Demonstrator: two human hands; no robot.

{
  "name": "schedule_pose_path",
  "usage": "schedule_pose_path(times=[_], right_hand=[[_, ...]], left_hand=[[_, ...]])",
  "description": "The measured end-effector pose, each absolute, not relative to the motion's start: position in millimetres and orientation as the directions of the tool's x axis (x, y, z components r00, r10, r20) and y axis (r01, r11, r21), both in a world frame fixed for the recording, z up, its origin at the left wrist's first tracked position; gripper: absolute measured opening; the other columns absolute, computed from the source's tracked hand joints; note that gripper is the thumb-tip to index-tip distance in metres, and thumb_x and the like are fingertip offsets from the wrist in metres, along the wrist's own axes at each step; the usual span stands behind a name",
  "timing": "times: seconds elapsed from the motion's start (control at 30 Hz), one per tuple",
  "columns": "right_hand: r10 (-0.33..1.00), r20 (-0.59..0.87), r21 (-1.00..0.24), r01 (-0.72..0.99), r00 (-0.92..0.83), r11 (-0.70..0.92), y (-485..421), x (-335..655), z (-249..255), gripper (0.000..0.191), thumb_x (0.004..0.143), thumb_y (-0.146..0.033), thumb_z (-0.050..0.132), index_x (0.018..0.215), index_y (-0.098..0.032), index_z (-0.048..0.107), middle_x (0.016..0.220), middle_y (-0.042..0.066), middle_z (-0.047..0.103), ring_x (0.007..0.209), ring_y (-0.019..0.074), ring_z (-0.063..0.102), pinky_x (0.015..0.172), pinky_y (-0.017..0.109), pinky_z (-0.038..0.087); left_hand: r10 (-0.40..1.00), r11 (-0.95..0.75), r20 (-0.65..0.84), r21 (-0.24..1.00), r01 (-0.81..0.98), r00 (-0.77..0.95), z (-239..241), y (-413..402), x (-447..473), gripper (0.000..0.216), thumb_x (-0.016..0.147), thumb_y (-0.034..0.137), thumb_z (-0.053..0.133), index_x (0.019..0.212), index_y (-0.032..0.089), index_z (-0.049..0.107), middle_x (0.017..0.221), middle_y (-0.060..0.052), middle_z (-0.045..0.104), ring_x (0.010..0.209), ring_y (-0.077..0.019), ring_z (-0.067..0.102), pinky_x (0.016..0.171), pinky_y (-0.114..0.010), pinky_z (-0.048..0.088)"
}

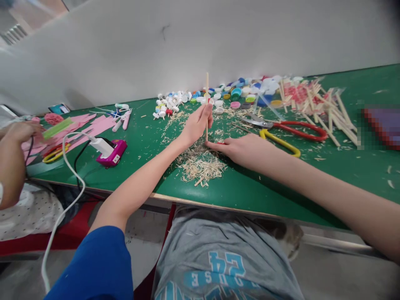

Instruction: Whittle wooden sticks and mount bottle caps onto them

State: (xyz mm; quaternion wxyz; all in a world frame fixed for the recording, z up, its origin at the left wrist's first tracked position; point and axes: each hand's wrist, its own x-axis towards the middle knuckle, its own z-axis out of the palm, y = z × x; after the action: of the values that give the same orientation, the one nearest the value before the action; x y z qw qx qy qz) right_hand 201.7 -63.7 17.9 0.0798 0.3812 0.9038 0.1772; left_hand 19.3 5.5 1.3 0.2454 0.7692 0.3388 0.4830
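Note:
My left hand [197,124] is closed round a thin wooden stick [206,85], held upright above the green table. By the stick's lower end is my right hand [239,146], its index finger pointing at the wood and touching or almost touching it. The other fingers curl round something with a little red showing [221,143]; most of it is hidden, so its kind is unclear. Beneath both hands lies a heap of pale wood shavings [204,166], with more scattered around. Right of my right hand rest scissors [283,125] with one red and one yellow handle.
Coloured bottle caps [236,94] and white ones [175,101] line the wall. A bundle of wooden sticks [333,110] lies at right, near a red-edged object [383,127]. Leftward are a magenta power adapter [111,154], a white cable [71,171], pink paper and a co-worker's hand [23,132].

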Motion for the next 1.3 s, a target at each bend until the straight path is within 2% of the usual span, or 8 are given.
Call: schedule_pose_path(times=[0.23,0.47,0.63,0.73,0.9,1.1,1.2,1.3], right_hand=[[0.695,0.035,0.369,0.655,-0.719,0.659,-61.5,209.2,7.4,0.067,0.091,-0.013,0.034,0.153,-0.039,0.027,0.095,0.003,0.061,0.048,0.0033,0.028,0.056,0.022,0.02],[0.662,0.149,0.449,0.647,-0.735,0.617,-68.2,211.6,13.6,0.068,0.086,-0.01,0.035,0.15,-0.033,0.034,0.088,0.004,0.058,0.048,0.0022,0.019,0.055,0.023,0.013],[0.73,0.044,0.411,0.678,-0.682,0.609,-68.1,204.3,14.1,0.068,0.089,-0.012,0.035,0.151,-0.038,0.029,0.091,0.003,0.06,0.048,0.0041,0.02,0.055,0.024,0.013],[0.719,0.01,0.386,0.666,-0.695,0.638,-64.6,203.6,11.6,0.069,0.088,-0.012,0.037,0.152,-0.039,0.029,0.097,0.003,0.061,0.049,0.0039,0.025,0.057,0.024,0.016],[0.729,0.023,0.409,0.672,-0.684,0.618,-64.6,210.0,11.6,0.072,0.088,-0.013,0.036,0.154,-0.039,0.023,0.092,0.003,0.059,0.049,0.004,0.026,0.058,0.024,0.016],[0.723,0.184,0.413,0.719,-0.666,0.558,-73.9,216.1,16.3,0.065,0.092,-0.014,0.024,0.152,-0.038,0.029,0.085,0.003,0.055,0.05,0.0043,0.019,0.057,0.024,0.013],[0.721,0.171,0.411,0.714,-0.671,0.567,-73.9,213.4,17.6,0.063,0.092,-0.015,0.027,0.152,-0.036,0.03,0.082,0.002,0.055,0.05,0.0043,0.015,0.057,0.024,0.011],[0.73,0.085,0.397,0.694,-0.679,0.6,-71.7,208.1,18.9,0.066,0.091,-0.013,0.031,0.151,-0.038,0.03,0.083,0.001,0.057,0.05,0.0044,0.012,0.056,0.024,0.011]], left_hand=[[0.732,-0.677,0.588,0.683,0.273,0.344,3.2,0.3,24.3,0.048,0.098,0.056,0.023,0.078,0.021,0.05,0.059,0.002,0.051,0.057,-0.009,0.05,0.062,-0.026,0.044],[0.741,-0.666,0.59,0.705,0.243,0.321,4.8,1.2,20.1,0.045,0.097,0.055,0.03,0.075,0.02,0.048,0.059,0.002,0.05,0.056,-0.0082,0.048,0.061,-0.026,0.043],[0.731,-0.68,0.608,0.69,0.25,0.31,4.6,1.2,20.0,0.047,0.097,0.057,0.03,0.075,0.02,0.049,0.059,0.003,0.05,0.057,-0.008,0.049,0.062,-0.026,0.044],[0.722,-0.689,0.616,0.682,0.245,0.315,4.4,2.0,19.9,0.047,0.096,0.058,0.031,0.075,0.02,0.049,0.06,0.003,0.05,0.057,-0.0079,0.049,0.063,-0.026,0.044],[0.724,-0.686,0.618,0.691,0.228,0.308,4.6,2.7,18.9,0.047,0.096,0.058,0.034,0.074,0.02,0.048,0.06,0.003,0.049,0.057,-0.0075,0.048,0.062,-0.026,0.044],[0.736,-0.669,0.606,0.721,0.183,0.303,4.2,3.2,19.2,0.043,0.095,0.056,0.039,0.075,0.019,0.049,0.06,0.004,0.046,0.057,-0.0066,0.048,0.061,-0.024,0.044],[0.746,-0.658,0.6,0.731,0.183,0.288,3.4,4.8,18.1,0.043,0.095,0.056,0.039,0.074,0.019,0.048,0.061,0.003,0.046,0.058,-0.0066,0.048,0.061,-0.024,0.044],[0.751,-0.653,0.597,0.735,0.181,0.283,3.0,5.8,16.8,0.043,0.094,0.056,0.04,0.074,0.019,0.048,0.063,0.003,0.045,0.06,-0.0073,0.049,0.062,-0.025,0.044]])
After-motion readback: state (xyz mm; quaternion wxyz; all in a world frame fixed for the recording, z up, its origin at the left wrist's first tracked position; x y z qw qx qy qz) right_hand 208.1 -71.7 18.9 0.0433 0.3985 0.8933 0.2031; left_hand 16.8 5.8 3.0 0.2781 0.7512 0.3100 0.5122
